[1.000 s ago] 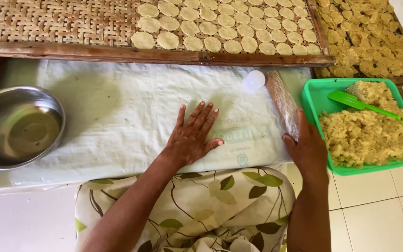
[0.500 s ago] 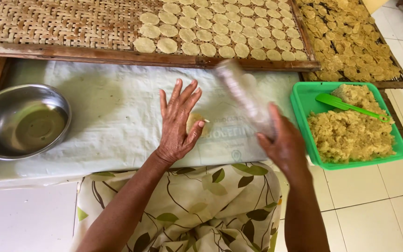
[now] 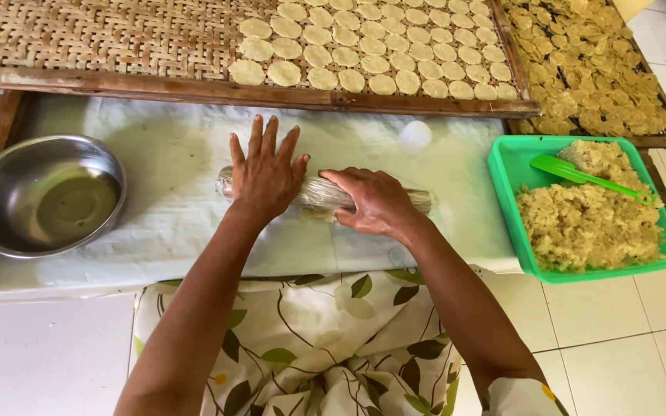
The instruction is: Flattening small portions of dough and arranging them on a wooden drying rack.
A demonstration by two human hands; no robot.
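L hand [image 3: 265, 176] fingers spread, R hand [image 3: 375, 202] fingers together, both flat on plastic-wrapped roller [image 3: 321, 192] w/ green tub [image 3: 506, 200] at right.

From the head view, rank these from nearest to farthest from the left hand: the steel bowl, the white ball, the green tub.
1. White ball, just right of and beyond the left hand.
2. Steel bowl, far left on the cloth.
3. Green tub, far right.

Both hands, left [image 3: 266, 176] and right [image 3: 375, 202], press flat on a plastic-wrapped roller [image 3: 321, 192] lying across the white cloth [image 3: 117, 231].
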